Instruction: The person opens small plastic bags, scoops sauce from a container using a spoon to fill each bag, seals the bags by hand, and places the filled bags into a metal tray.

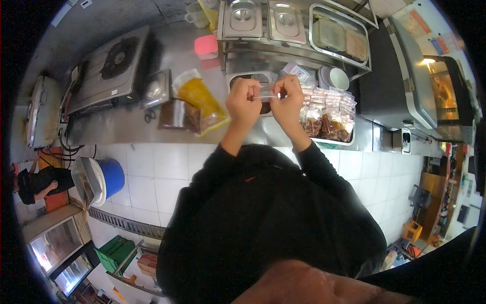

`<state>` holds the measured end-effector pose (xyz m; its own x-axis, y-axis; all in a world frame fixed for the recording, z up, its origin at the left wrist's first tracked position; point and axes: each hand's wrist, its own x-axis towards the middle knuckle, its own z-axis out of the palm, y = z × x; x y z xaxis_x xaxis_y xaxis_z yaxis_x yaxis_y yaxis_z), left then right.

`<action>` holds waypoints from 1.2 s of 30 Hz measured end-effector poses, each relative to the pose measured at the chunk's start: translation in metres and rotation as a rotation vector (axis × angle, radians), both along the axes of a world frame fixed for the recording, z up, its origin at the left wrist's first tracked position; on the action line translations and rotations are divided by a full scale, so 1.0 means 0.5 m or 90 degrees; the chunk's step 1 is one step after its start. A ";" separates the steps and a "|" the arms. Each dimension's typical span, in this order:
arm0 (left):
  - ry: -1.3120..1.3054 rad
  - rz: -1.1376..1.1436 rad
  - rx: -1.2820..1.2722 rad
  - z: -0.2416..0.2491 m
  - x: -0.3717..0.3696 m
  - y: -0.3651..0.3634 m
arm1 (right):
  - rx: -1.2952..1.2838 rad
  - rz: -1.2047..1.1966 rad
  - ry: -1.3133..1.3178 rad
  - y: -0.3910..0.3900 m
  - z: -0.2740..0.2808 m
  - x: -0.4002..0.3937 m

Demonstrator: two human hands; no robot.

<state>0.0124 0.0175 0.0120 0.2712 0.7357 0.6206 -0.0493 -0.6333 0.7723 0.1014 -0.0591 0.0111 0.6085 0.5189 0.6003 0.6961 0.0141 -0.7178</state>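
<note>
My left hand (243,104) and my right hand (287,103) are raised side by side over the steel counter, fingers pinched. Stretched between them is the edge of a small clear plastic bag (266,92). Under my hands sits a metal pan (234,77) with something dark inside, mostly hidden. Just right of my right hand, small clear packets (328,111) with reddish-brown contents fill a metal tray (349,142). To the left of my left hand lie a large bag of yellow contents (201,101) and a bag of dark brown contents (178,115).
Scissors (150,116) lie near a metal lid (156,90), beside a stove (114,63). A pink-lidded tub (206,46) stands behind. Overhead, a rack holds lidded pans (243,19). White bowls (336,78) stand right. Another person (45,182) is at far left, near a blue bucket (112,175).
</note>
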 end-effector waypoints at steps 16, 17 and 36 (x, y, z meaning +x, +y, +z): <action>0.240 -0.277 0.060 -0.055 -0.101 0.019 | -0.177 0.207 0.426 -0.008 -0.101 -0.001; 0.291 -0.254 0.119 -0.065 -0.109 0.021 | -0.176 0.240 0.481 -0.003 -0.107 -0.004; 0.086 -0.129 -0.303 -0.139 -0.276 0.094 | -0.862 0.177 -0.490 0.075 -0.185 0.063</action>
<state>-0.1259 0.0646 -0.0573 0.4921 0.8517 0.1802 -0.0144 -0.1991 0.9799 0.1328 -0.0218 -0.0814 0.1875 0.9434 -0.2737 0.9696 -0.1333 0.2050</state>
